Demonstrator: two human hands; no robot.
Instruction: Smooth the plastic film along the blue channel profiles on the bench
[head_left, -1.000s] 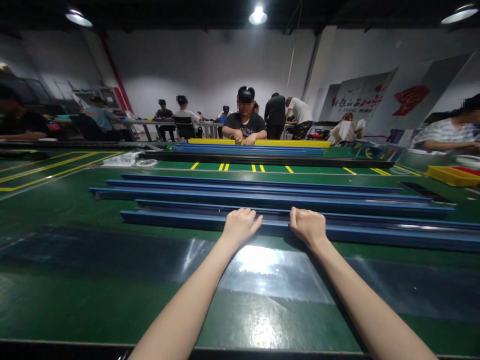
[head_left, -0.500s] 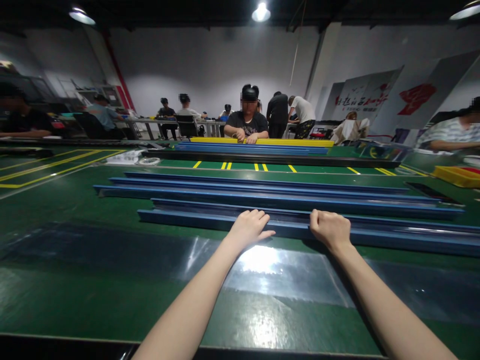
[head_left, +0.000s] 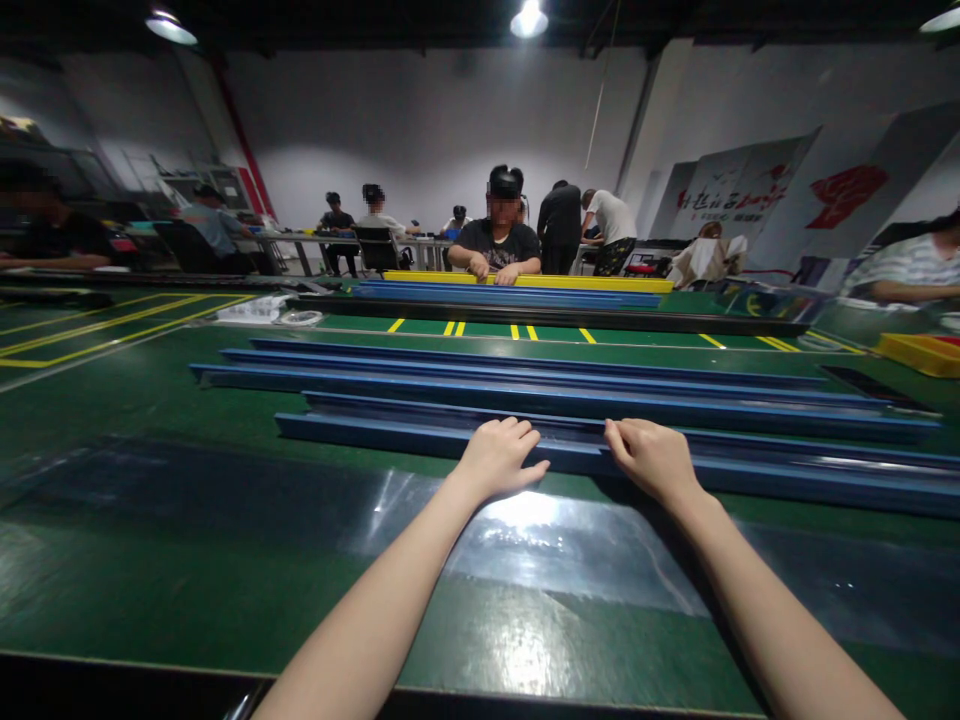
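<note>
A long blue channel-shaped profile (head_left: 382,428) lies across the green table (head_left: 187,600), nearest to me. My left hand (head_left: 501,455) rests on it with the fingers curled over its near wall and the thumb held apart. To the right, my right hand (head_left: 651,455) is closed at the same profile, fingers bent over the near edge; what its fingertips pinch, if anything, is too small to tell. Behind lies a second blue profile (head_left: 360,385), parallel to the first. Under my forearms a clear film strip (head_left: 570,550) covers part of the table.
Farther back lie a black bar (head_left: 555,318), more blue profiles (head_left: 487,293) and a yellow bar (head_left: 592,284), where a person (head_left: 501,240) works. A yellow tray (head_left: 919,353) and a dark flat object (head_left: 874,385) are at the right. White packets (head_left: 251,309) lie back left.
My right hand has moved slightly left along the blue profile, closer to my left hand. My left hand stays in nearly the same place.
</note>
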